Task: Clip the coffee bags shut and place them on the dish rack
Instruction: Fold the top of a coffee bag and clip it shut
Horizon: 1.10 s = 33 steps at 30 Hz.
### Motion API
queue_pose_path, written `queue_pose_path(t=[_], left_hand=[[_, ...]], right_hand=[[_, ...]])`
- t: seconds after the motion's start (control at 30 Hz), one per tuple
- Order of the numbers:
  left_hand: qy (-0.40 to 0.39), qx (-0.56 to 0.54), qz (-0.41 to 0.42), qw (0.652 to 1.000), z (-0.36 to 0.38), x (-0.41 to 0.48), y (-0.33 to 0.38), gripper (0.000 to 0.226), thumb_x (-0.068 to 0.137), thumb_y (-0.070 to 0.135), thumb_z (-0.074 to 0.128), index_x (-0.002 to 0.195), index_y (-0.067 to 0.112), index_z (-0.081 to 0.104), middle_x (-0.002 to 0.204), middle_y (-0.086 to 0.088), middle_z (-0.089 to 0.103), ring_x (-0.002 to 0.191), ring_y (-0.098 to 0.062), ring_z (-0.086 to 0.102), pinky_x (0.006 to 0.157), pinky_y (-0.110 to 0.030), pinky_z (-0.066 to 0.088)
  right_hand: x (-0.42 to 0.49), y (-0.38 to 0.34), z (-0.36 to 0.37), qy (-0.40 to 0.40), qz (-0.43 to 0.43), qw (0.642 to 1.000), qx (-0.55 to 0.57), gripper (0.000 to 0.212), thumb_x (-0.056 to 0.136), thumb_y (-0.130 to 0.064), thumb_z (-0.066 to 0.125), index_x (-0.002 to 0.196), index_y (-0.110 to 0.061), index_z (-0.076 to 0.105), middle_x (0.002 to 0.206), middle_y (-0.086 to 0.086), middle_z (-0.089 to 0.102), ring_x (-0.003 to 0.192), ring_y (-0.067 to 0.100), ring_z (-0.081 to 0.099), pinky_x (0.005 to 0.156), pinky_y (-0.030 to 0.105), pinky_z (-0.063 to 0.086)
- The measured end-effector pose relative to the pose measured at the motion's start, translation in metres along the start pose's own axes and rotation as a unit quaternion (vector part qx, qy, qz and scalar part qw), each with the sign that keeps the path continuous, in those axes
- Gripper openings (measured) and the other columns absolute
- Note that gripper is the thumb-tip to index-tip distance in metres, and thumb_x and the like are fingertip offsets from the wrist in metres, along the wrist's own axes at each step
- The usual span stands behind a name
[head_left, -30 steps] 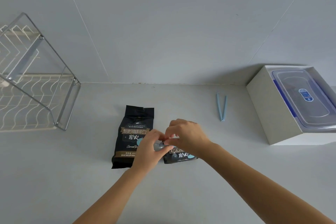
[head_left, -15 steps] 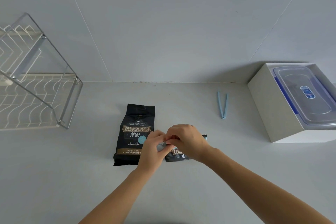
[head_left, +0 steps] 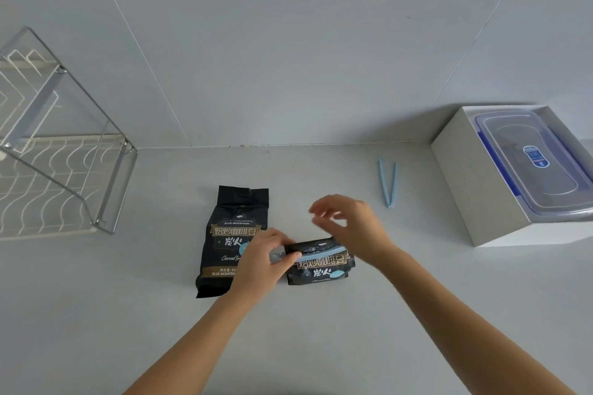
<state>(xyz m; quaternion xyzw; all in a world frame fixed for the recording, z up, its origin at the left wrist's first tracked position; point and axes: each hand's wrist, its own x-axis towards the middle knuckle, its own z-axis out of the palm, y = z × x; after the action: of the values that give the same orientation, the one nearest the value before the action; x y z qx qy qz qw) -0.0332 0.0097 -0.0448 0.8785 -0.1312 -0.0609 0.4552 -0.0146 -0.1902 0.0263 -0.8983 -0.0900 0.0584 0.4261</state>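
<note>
Two black coffee bags lie on the white counter. The larger bag (head_left: 229, 234) lies flat and long, with no clip on it. The smaller bag (head_left: 322, 268) sits just right of it, folded over, with a light blue clip (head_left: 321, 254) across its fold. My left hand (head_left: 263, 261) pinches the left end of that clip and bag. My right hand (head_left: 349, 224) hovers above the bag's right side, fingers apart, holding nothing. A second light blue clip (head_left: 389, 182) lies open in a V on the counter to the right. The wire dish rack (head_left: 61, 151) stands at the far left.
A white box (head_left: 465, 183) holding a clear plastic container with a blue-edged lid (head_left: 532, 160) stands at the right against the wall. The tiled wall runs along the back of the counter.
My right hand let go of the clipped bag and lifted up to the right with fingers spread. The blue clip across the smaller bag is now uncovered. My left hand stays at its left end.
</note>
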Motion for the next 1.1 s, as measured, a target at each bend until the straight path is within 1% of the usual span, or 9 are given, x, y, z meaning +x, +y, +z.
queue_pose_path(t=[0.17, 0.37, 0.43, 0.53, 0.63, 0.77, 0.87, 1.0, 1.1], left_hand=[[-0.024, 0.021, 0.032, 0.999, -0.007, 0.007, 0.021, 0.014, 0.078, 0.026, 0.07, 0.092, 0.026, 0.069, 0.092, 0.013, 0.065, 0.094, 0.0, 0.056, 0.085, -0.021, 0.043], [-0.059, 0.15, 0.132, 0.978, 0.019, 0.034, 0.078, 0.019, 0.079, 0.032, 0.068, 0.095, 0.022, 0.065, 0.091, 0.008, 0.067, 0.087, -0.014, 0.058, 0.081, -0.033, 0.043], [-0.07, 0.185, 0.135, 0.971, 0.032, 0.041, 0.088, 0.022, 0.083, 0.035, 0.065, 0.1, 0.022, 0.065, 0.09, 0.005, 0.068, 0.087, -0.015, 0.059, 0.076, -0.032, 0.041], [-0.078, 0.184, 0.111, 0.974, 0.041, 0.044, 0.088, 0.018, 0.083, 0.035, 0.066, 0.096, 0.021, 0.067, 0.088, 0.003, 0.066, 0.082, -0.016, 0.059, 0.067, -0.027, 0.042], [-0.079, 0.145, 0.07, 0.984, 0.04, 0.043, 0.08, 0.012, 0.081, 0.035, 0.068, 0.087, 0.024, 0.068, 0.081, 0.008, 0.062, 0.073, -0.009, 0.052, 0.059, -0.023, 0.036], [-0.069, 0.111, 0.073, 0.989, 0.035, 0.04, 0.075, 0.009, 0.082, 0.028, 0.069, 0.077, 0.021, 0.069, 0.072, 0.009, 0.06, 0.065, -0.011, 0.053, 0.056, -0.024, 0.038], [-0.059, 0.105, 0.082, 0.989, 0.033, 0.04, 0.073, 0.007, 0.081, 0.026, 0.069, 0.076, 0.021, 0.07, 0.071, 0.008, 0.062, 0.064, -0.01, 0.054, 0.055, -0.018, 0.036], [-0.047, 0.112, 0.104, 0.987, 0.034, 0.041, 0.073, 0.007, 0.08, 0.022, 0.071, 0.074, 0.019, 0.071, 0.068, 0.007, 0.064, 0.063, -0.008, 0.052, 0.053, -0.014, 0.033], [-0.048, 0.113, 0.115, 0.986, 0.037, 0.039, 0.072, 0.006, 0.078, 0.02, 0.072, 0.072, 0.019, 0.071, 0.067, 0.007, 0.064, 0.062, -0.005, 0.05, 0.053, -0.013, 0.032]], right_hand=[[-0.039, 0.049, -0.032, 0.044, 0.116, 0.988, 0.096, 0.015, 0.081, -0.011, 0.07, 0.087, -0.024, 0.069, 0.089, -0.007, 0.071, 0.081, 0.002, 0.066, 0.075, 0.019, 0.051], [-0.059, 0.062, -0.016, 0.062, 0.127, 0.981, 0.13, 0.021, 0.079, -0.001, 0.07, 0.077, -0.023, 0.069, 0.081, -0.005, 0.071, 0.075, 0.006, 0.067, 0.073, 0.019, 0.051], [-0.055, 0.061, -0.014, 0.084, 0.116, 0.981, 0.133, 0.021, 0.078, -0.002, 0.071, 0.08, -0.022, 0.068, 0.079, -0.002, 0.07, 0.075, 0.01, 0.068, 0.07, 0.019, 0.053], [-0.052, 0.059, -0.012, 0.093, 0.102, 0.983, 0.118, 0.02, 0.075, -0.007, 0.074, 0.08, -0.025, 0.067, 0.078, -0.005, 0.069, 0.074, 0.006, 0.066, 0.064, 0.014, 0.052], [-0.051, 0.059, -0.007, 0.1, 0.095, 0.986, 0.093, 0.014, 0.076, -0.01, 0.074, 0.085, -0.02, 0.071, 0.085, -0.002, 0.07, 0.078, 0.007, 0.065, 0.068, 0.021, 0.054], [-0.047, 0.059, -0.002, 0.105, 0.08, 0.987, 0.097, 0.009, 0.078, -0.008, 0.072, 0.08, -0.017, 0.071, 0.081, -0.002, 0.069, 0.076, 0.004, 0.063, 0.07, 0.018, 0.053], [-0.045, 0.061, 0.001, 0.099, 0.073, 0.987, 0.102, 0.005, 0.079, -0.007, 0.071, 0.079, -0.012, 0.07, 0.078, -0.002, 0.067, 0.072, 0.0, 0.061, 0.069, 0.015, 0.052], [-0.044, 0.066, 0.004, 0.093, 0.089, 0.986, 0.107, 0.007, 0.079, -0.005, 0.07, 0.076, -0.011, 0.067, 0.08, 0.003, 0.067, 0.073, 0.003, 0.06, 0.067, 0.023, 0.054], [-0.047, 0.072, 0.009, 0.091, 0.091, 0.985, 0.111, 0.006, 0.078, -0.002, 0.071, 0.077, -0.005, 0.066, 0.077, 0.002, 0.065, 0.071, -0.002, 0.06, 0.064, 0.009, 0.047]])
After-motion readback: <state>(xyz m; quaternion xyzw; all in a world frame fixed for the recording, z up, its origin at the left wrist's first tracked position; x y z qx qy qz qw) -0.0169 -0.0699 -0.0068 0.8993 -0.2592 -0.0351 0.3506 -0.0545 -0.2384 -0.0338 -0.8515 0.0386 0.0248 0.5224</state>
